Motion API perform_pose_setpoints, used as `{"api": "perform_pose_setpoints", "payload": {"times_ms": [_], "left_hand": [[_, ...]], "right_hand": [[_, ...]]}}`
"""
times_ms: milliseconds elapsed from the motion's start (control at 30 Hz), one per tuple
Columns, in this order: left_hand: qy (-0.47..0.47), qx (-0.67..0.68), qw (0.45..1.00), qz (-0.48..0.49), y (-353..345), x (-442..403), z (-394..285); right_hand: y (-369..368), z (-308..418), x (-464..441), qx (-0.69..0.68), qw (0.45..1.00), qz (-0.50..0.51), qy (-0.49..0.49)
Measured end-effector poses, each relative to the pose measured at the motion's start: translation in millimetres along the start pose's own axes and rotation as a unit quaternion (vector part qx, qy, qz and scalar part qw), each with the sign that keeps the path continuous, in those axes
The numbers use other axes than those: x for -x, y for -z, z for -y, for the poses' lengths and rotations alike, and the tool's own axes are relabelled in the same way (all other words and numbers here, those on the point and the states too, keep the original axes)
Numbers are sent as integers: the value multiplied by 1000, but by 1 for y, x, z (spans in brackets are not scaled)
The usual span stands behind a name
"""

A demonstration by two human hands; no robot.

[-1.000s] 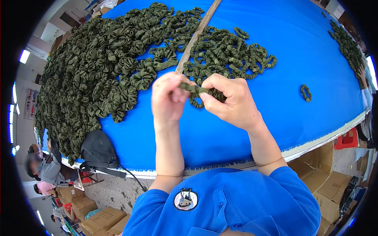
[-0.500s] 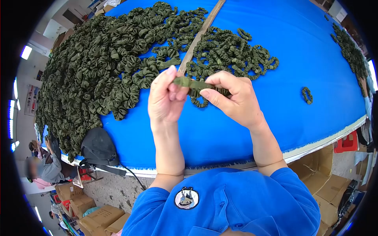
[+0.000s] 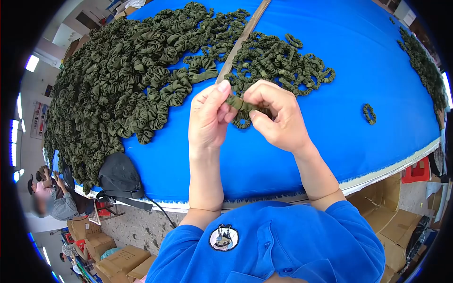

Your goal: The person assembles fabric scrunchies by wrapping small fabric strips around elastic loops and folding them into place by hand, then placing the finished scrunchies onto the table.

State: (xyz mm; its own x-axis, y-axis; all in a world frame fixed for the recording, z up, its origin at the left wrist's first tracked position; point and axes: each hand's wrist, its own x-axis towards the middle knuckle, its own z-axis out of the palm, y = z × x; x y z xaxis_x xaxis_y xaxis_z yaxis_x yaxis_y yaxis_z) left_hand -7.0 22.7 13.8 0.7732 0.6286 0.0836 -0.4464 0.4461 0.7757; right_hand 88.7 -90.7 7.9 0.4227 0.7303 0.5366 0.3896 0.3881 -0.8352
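Note:
Between my two hands is a dark green scrunchie [image 3: 240,104], held above the blue table. My left hand [image 3: 207,118] pinches one end of it, thumb up. On the other side, my right hand [image 3: 281,118] grips it with thumb and curled fingers, which hide part of the fabric. Just beyond my hands lies a pile of thin, tightly gathered scrunchies [image 3: 283,61]. To the left, a large heap of fuller green scrunchies [image 3: 118,75] covers the table.
A wooden strip [image 3: 243,40] divides the two piles on the blue cloth [image 3: 377,151]. One scrunchie [image 3: 369,114] lies alone at right. A black bag [image 3: 120,177] sits at the near left edge. Cardboard boxes [image 3: 120,262] stand on the floor. Another person [image 3: 63,205] works at far left.
My hands have come closer together, and the stretch of scrunchie between them is shorter and more bunched. My left hand has shifted slightly right.

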Motion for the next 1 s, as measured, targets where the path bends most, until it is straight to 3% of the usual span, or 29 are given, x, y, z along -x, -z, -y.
{"api": "perform_pose_setpoints", "payload": {"times_ms": [133, 333, 500, 667, 800, 1000], "left_hand": [[22, -67, 997, -28, -7, 1, 4], [25, -59, 998, -22, -6, 1, 7], [52, 135, 987, 67, 22, -10, 4], [23, 15, 995, 94, 26, -8, 6], [9, -218, 969, 113, 3, -2, 4], [-62, -251, 955, 147, 5, -1, 8]], "right_hand": [[-5, 7, 1, -12, 996, -36, -83], [-7, 11, 0, -20, 993, -67, -98], [6, 10, 0, 57, 993, -22, -100], [1, 7, 2, 73, 996, -42, -25], [3, 9, 2, 76, 995, -49, -39], [3, 13, -1, 71, 995, -60, -40]]}}
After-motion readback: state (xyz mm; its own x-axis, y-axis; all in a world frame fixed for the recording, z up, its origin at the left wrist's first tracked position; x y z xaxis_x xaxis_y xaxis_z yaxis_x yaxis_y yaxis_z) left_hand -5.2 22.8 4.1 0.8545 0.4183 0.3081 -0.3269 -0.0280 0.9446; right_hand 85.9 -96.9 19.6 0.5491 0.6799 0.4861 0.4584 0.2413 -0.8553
